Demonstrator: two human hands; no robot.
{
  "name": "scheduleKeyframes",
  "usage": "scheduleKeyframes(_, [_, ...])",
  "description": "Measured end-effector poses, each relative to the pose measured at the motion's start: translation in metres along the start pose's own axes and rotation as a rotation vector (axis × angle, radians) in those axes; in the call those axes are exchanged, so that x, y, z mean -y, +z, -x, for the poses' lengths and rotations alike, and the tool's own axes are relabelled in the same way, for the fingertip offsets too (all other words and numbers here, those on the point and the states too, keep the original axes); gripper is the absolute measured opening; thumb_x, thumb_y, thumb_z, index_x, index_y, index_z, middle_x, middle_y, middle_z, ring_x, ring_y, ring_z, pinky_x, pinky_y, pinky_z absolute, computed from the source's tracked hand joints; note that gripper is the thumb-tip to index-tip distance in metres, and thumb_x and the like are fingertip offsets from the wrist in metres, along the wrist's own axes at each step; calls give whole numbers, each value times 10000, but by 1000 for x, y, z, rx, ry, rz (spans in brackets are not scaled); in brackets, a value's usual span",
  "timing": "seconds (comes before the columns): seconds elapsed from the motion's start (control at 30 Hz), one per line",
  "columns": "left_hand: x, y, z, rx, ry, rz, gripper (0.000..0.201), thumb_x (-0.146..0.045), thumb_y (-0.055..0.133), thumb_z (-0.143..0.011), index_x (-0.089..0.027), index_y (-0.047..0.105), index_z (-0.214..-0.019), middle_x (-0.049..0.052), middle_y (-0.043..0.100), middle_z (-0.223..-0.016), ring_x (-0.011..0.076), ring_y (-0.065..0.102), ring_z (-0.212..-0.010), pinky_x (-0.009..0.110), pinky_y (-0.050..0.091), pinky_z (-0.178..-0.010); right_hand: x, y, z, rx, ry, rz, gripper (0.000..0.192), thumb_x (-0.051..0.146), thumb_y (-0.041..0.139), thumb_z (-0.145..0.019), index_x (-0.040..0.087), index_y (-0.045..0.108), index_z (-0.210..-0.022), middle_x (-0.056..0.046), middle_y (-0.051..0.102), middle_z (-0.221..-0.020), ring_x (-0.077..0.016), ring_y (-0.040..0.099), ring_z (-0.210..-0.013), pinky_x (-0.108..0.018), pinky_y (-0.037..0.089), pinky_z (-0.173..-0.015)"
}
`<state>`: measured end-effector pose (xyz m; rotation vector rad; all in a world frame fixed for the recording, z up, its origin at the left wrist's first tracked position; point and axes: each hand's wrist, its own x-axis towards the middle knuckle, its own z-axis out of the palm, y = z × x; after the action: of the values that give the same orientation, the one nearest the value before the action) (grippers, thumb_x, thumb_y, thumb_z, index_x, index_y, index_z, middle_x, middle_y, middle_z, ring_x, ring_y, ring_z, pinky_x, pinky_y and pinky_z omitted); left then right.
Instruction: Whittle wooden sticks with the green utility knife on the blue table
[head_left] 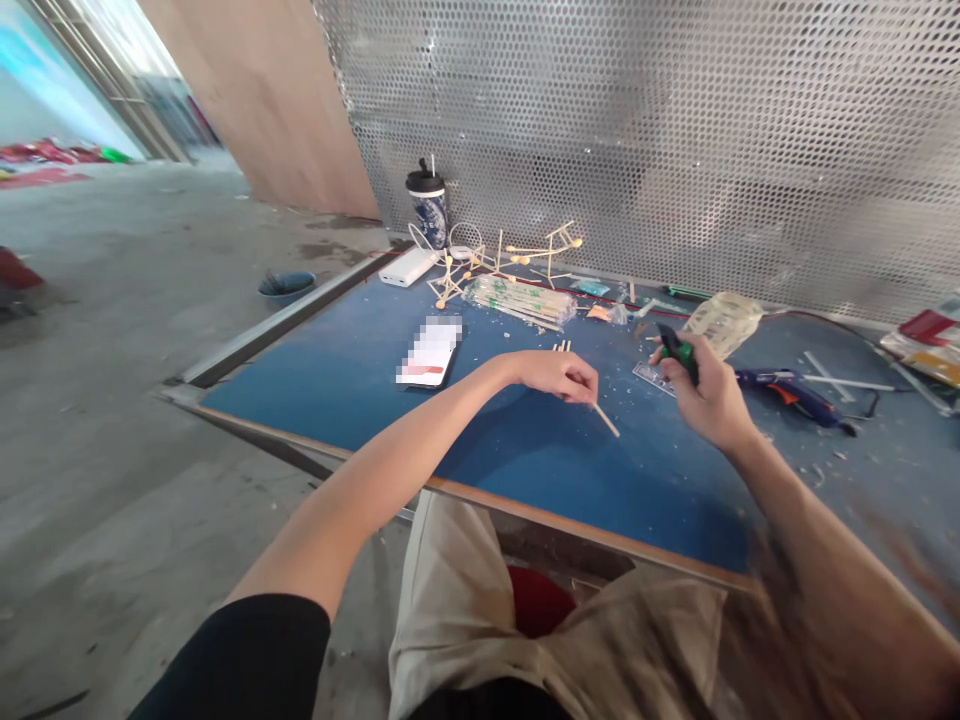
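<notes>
Left hand (561, 377) in a pinch, right hand (703, 388) fist-like.

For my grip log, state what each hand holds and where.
The left hand holds a thin stick, behind its protruding near end; the rest is hidden. The right hand grips a green-and-black tool around its green part.

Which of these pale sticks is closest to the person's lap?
The single stick jutting from the left hand toward the table's near edge; the plastic-wrapped bundle and stick ends beyond that hand are farther back.
</notes>
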<state>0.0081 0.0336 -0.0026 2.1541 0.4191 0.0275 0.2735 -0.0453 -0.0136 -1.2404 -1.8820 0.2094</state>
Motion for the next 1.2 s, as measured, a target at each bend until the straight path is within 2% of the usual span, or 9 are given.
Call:
scheduleKeyframes(0.07, [0, 0, 0, 149, -41, 94, 265, -442, 626, -900, -207, 723, -972, 11, 617, -732, 111, 518, -631, 234, 370, -553, 0, 1, 2, 64, -23, 14, 348, 415, 458, -994, 213, 538, -1265, -62, 711, -975, -181, 632, -767, -339, 515, -788])
scheduleKeyframes(0.13, [3, 1, 0, 225, -86, 129, 277, -462, 659, -874, -209, 734, -957, 7, 630, -721, 99, 482, -583, 229, 328, -505, 0, 0, 4, 115, -10, 60, 373, 442, 458, -994, 205, 552, -1267, -58, 716, -939, -188, 640, -753, -329, 511, -759])
scheduleKeyframes(0.2, [6, 2, -1, 245, -111, 137, 285, -471, 682, -853, -208, 741, -944, 8, 651, -717, 91, 463, -557, 225, 315, -488, 1, -3, 7, 192, -42, 116, 355, 459, 473, -992, 210, 593, -1215, -51, 729, -912, -190, 655, -734, -314, 499, -732])
scheduleKeyframes(0.37, [7, 3, -3, 272, -125, 166, 269, -453, 686, -847, -201, 736, -928, 3, 663, -718, 82, 481, -540, 215, 330, -490, 12, -12, 9, 503, -325, 307, 310, 493, 530, -990, 229, 692, -975, -30, 739, -798, -185, 678, -709, -284, 421, -667])
scheduleKeyframes(0.47, [3, 4, -3, 284, -143, 110, 258, -441, 667, -860, -203, 734, -934, 5, 677, -737, 90, 542, -555, 211, 324, -468, 21, -14, 6, 577, -400, 413, 384, 534, 492, -1008, 231, 697, -892, -10, 681, -673, -163, 617, -607, -287, 337, -604])
scheduleKeyframes(0.57, [-2, 5, -4, 289, -172, 74, 254, -432, 658, -867, -203, 735, -944, 13, 692, -755, 101, 586, -571, 206, 331, -450, 25, -11, 2, 633, -478, 456, 427, 561, 463, -1018, 235, 673, -839, -6, 671, -672, -155, 595, -599, -296, 271, -583])
scheduleKeyframes(0.7, [-5, 5, -4, 284, -179, 67, 220, -391, 663, -855, -202, 738, -939, 7, 692, -740, 104, 584, -559, 207, 389, -464, 16, -1, 3, 652, -519, 508, 446, 574, 453, -1016, 239, 654, -801, -20, 684, -685, -167, 594, -606, -303, 230, -581])
scheduleKeyframes(0.93, [0, 5, -4, 292, -161, 131, 208, -394, 684, -855, -208, 726, -939, 5, 683, -735, 104, 569, -539, 223, 444, -479, -10, 11, 15, 596, -400, 492, 431, 560, 440, -1019, 255, 653, -801, -27, 696, -704, -195, 648, -679, -300, 282, -597])
scheduleKeyframes(1.2, [-2, 5, -3, 275, -110, 143, 174, -368, 674, -867, -228, 740, -948, -7, 622, -690, 98, 525, -518, 237, 411, -478, -1, 12, 17, 548, -413, 550, 465, 584, 435, -1018, 242, 586, -741, 0, 656, -630, -172, 614, -598, -304, 222, -566])
